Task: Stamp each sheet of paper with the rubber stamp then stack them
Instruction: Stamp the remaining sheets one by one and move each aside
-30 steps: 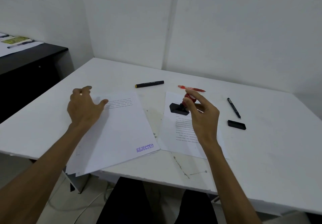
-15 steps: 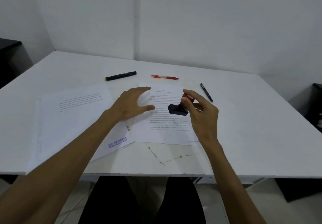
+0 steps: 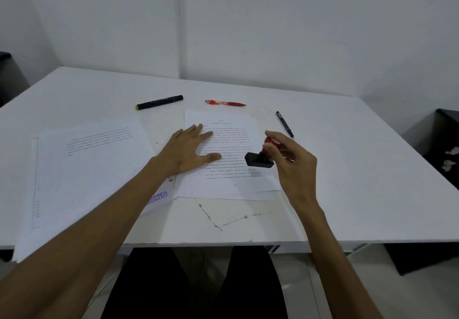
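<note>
Right hand [image 3: 295,167] up over the printed sheet [image 3: 223,149], fingers [image 3: 269,148] pinched round the red knob of the rubber stamp [image 3: 259,158]. Black base tipped a bit, hanging just above the right-hand part of the text, not pressed down yet by the look of it. Left hand [image 3: 190,151] flat on the sheet's left half, fingers spread, gripping nothing, just pinning the paper to the desk [image 3: 347,169].

Off to the left, the done stack [image 3: 87,167] with a purple "REJECTED" mark [image 3: 159,197] peeking out beside the forearm. More sheets under the pinned one, edges showing at the bottom right.

What could go sideways from here:
- Tilted base landing on one edge first = half a print or a smear. Needs levelling before the press.
- Landing right on the text block, mark hard to read. Blank strip at the bottom looks like the safer bet.
- Easing off with the left palm too soon, sheet sticking to the rubber on the way up and sliding off the pile.
- Black marker [image 3: 159,102], red pen [image 3: 224,103] and black pen [image 3: 285,124] along the far side, well apart from the hands, probably no bother.
</note>
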